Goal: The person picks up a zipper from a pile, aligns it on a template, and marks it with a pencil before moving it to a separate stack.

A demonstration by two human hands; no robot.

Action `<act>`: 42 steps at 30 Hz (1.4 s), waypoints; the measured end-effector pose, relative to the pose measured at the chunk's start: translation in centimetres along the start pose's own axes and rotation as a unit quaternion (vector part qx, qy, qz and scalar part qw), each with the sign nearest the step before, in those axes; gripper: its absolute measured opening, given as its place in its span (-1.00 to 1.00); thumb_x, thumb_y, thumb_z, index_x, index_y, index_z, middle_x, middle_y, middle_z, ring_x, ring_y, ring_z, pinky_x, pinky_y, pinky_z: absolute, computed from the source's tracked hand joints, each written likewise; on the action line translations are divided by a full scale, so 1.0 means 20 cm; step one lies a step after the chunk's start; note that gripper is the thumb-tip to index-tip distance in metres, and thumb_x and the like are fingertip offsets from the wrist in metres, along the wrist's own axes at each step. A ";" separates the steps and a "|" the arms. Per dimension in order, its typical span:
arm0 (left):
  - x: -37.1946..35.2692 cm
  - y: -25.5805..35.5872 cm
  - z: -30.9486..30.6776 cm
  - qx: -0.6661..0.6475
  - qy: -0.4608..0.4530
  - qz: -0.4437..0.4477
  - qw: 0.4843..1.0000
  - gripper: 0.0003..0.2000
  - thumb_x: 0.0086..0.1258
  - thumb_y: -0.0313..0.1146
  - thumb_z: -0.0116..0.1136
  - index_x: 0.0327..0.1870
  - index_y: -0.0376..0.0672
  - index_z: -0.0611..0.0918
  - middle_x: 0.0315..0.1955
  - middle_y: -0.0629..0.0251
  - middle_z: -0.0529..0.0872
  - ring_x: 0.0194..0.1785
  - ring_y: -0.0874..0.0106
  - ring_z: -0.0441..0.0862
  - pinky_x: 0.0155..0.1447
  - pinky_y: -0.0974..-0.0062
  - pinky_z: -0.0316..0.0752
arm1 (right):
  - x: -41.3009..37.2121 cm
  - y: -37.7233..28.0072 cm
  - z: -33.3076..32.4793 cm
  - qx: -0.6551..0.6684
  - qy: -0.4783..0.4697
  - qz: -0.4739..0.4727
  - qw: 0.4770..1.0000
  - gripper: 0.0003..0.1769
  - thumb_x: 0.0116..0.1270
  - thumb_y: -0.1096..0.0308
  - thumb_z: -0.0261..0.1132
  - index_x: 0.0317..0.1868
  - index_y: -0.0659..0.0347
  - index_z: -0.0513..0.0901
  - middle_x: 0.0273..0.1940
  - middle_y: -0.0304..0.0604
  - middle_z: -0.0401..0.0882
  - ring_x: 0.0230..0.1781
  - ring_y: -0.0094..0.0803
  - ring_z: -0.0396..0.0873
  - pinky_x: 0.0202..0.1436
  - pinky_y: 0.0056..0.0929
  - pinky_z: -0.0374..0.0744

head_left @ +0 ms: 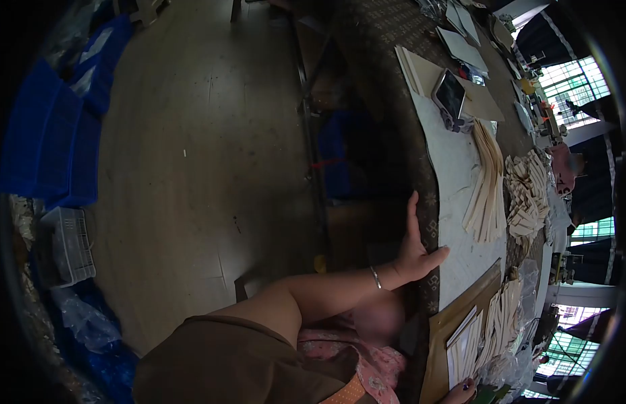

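My left hand (pixel 421 259), with a silver bangle at the wrist, rests at the table's patterned edge. One finger stretches along that edge, and the thumb reaches onto the pale sheet (pixel 458 202); nothing is in this hand. At the bottom border, my right hand (pixel 460 392) is mostly cut off, close to the lower end of a stack of white strips (pixel 464 347). Its grip is not clear. Beneath the strips lies a brown board (pixel 437 367). A fan of cream strips (pixel 488 192) lies beyond my left hand.
A phone (pixel 450 94) leans on a stand near cream sheets. Piles of strips (pixel 526 192) and clear plastic (pixel 528 276) lie farther across. Blue crates (pixel 40 135) and a white basket (pixel 75 246) stand on the floor. Under the table is a blue bin (pixel 336 158).
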State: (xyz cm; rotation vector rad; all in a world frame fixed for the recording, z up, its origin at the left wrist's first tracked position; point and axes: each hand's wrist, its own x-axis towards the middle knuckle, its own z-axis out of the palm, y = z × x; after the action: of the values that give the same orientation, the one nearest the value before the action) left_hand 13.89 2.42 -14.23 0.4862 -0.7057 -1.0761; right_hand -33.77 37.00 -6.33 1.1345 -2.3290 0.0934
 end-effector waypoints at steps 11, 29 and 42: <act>0.01 0.00 -0.04 0.008 -0.024 -0.012 1.000 0.17 0.18 -0.48 0.36 0.60 -0.06 -0.37 0.51 0.08 0.08 0.53 0.28 0.13 0.58 0.24 0.02 | -0.14 0.11 0.04 -0.021 0.017 0.099 0.995 -0.80 0.31 0.41 0.27 -0.10 0.24 0.70 -0.12 0.02 0.69 -0.05 -0.02 0.61 0.08 -0.15 0.56; 0.05 0.16 -0.05 -0.078 -0.037 -0.145 0.986 0.17 0.22 -0.55 0.34 0.61 0.12 -0.38 0.42 0.17 0.25 0.37 0.35 0.33 0.44 0.36 0.32 | -0.21 -0.16 -0.15 0.162 0.029 0.122 0.979 -0.77 0.45 0.38 0.23 0.04 0.24 0.67 -0.03 -0.08 0.68 -0.01 -0.18 0.62 0.10 -0.28 0.56; -0.22 0.07 0.11 -0.174 -0.004 -0.324 0.930 -0.53 0.20 -0.44 0.41 0.14 -0.26 0.54 -0.07 0.29 0.67 -0.02 0.46 0.60 0.11 0.42 0.51 | -0.14 -0.19 -0.15 0.086 -0.005 0.099 0.991 -0.75 0.46 0.33 0.23 0.06 0.23 0.67 -0.01 -0.07 0.67 -0.03 -0.18 0.63 0.06 -0.26 0.57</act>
State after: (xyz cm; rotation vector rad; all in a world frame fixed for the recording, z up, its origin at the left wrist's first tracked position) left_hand 11.81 6.98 -13.00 0.4145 -0.3406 -1.7882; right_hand -28.21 37.44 -5.84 0.9799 -2.4763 0.3691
